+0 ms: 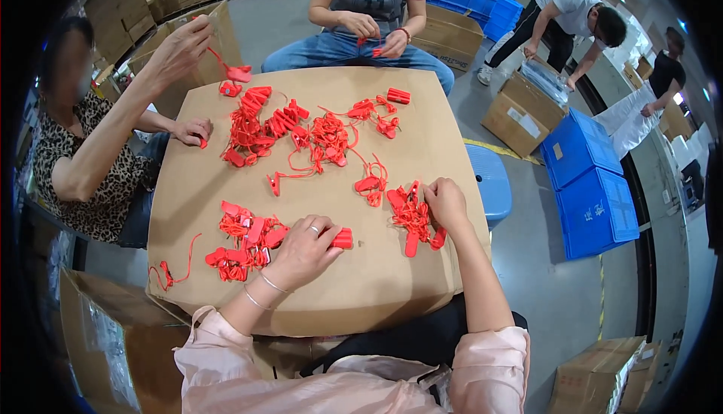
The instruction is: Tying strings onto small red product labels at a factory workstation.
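Observation:
My left hand (299, 250), with a ring and bracelets, curls over the cardboard top (361, 286). Its fingers close on a bundle of red plastic pieces (343, 238) that sticks out to the right. Beside it on the left lies a heap of red corded clips (245, 237). My right hand (446, 202) is pinched at the right edge of another heap of red clips and cords (409, 217); its fingertips are partly hidden, so what they hold is unclear. A single red clip with a looped cord (167, 277) lies at the left edge.
More heaps of red clips (252, 128) and cords (330, 139) fill the far middle. Across the table, a person (373, 7) handles red pieces; another at left lifts a corded clip (238, 74). Right of the table are a blue stool (488, 181) and blue bins (595, 211).

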